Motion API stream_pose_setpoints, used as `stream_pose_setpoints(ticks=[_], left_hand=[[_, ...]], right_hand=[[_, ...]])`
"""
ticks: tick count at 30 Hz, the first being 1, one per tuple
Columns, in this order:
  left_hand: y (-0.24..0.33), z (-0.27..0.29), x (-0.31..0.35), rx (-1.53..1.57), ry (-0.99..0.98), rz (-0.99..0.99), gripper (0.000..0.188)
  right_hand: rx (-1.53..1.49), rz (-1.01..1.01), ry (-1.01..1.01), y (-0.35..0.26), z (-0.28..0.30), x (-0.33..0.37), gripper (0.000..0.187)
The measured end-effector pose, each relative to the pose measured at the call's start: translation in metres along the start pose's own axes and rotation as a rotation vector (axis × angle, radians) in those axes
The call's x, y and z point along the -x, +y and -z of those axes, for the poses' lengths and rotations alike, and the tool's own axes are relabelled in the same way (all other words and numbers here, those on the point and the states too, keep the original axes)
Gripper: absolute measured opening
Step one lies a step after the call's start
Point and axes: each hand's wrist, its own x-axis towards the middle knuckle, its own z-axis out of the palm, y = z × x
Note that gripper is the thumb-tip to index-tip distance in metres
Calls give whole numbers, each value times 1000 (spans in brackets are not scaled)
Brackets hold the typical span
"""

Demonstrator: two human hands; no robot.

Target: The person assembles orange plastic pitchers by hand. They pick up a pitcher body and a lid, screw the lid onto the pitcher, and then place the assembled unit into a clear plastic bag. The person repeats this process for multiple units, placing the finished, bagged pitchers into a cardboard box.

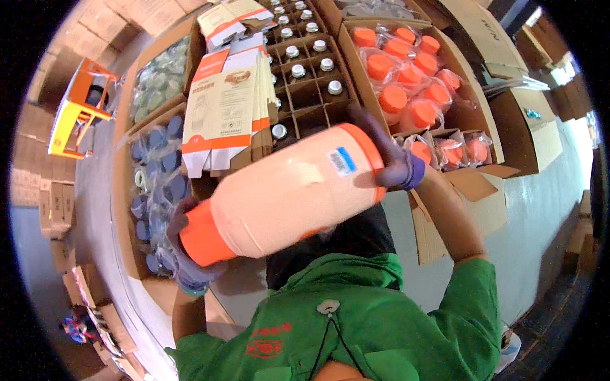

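Observation:
Tilted in front of my chest is a large pale peach bottle [279, 190] with an orange cap, an orange base and a small blue-and-white sticker. My left hand [192, 267], in a purplish glove, is closed round the orange cap at the lower left. At the upper right my gloved right hand [399, 166] grips the orange base, with its fingers round the rim. Just behind the bottle lies a stack of flattened printed cartons [219, 105], white and orange. They rest partly over a divided box [295, 95] of bottles with silvery caps.
On the right stands an open carton [486, 120] of plastic-wrapped, orange-capped bottles [410, 76], its flaps sticking out toward me. Two cartons on the left hold blue-lidded [175, 159] and greenish wrapped items [159, 82]. Farther left are an orange-yellow stand [79, 108] and stacked boxes [57, 209].

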Motion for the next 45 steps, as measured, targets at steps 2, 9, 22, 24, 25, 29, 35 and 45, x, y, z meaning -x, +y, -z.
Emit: stream_pose_setpoints(ticks=[2,9,22,24,25,29,35,45], left_hand=[[7,-2,-43,-384,-193,-411,96],[45,-10,-79,-219,-39,85,96],[25,-75,-49,489,63,346,96],[21,-79,-41,460,75,261,98],[20,-81,-39,448,84,218,98],[7,-84,-37,603,231,177,71],[5,-68,-69,713,39,294,50],[-35,-68,-91,718,-375,460,45]], right_hand=[[-205,-104,-29,-2,-2,3,126],[5,81,194,-13,-28,23,119],[946,394,351,-60,-103,9,126],[971,381,356,-69,-112,8,123],[986,376,356,-71,-115,8,122],[991,442,301,-74,-119,9,116],[1027,567,110,-75,-114,9,107],[997,526,1,-67,-87,15,108]])
